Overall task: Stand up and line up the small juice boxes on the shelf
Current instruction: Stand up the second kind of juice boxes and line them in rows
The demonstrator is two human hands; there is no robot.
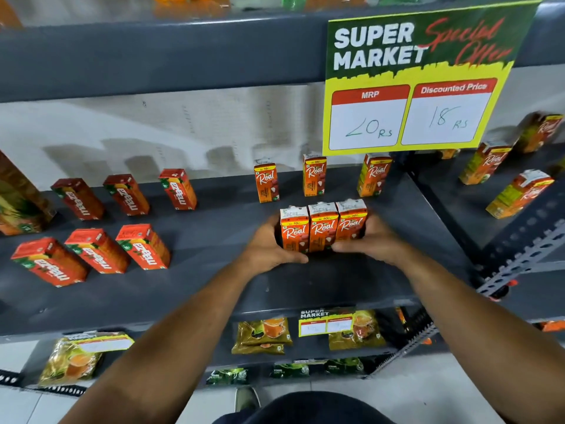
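Observation:
Three small orange "Real" juice boxes (323, 227) stand upright and pressed side by side near the front of the dark grey shelf (214, 289). My left hand (269, 246) grips the left end of this trio and my right hand (370, 240) presses on its right end. Behind them, three more "Real" boxes stand apart along the back: one (266, 184) at the left, one (314, 175) in the middle, one (373, 176) at the right.
Several red "Maaza" boxes (91, 231) lie flat in two rows on the left of the shelf. A yellow-green price sign (409, 81) hangs above. Larger "Real" cartons (516, 191) stand on the neighbouring shelf at right. Tea packets (263, 333) fill the shelf below.

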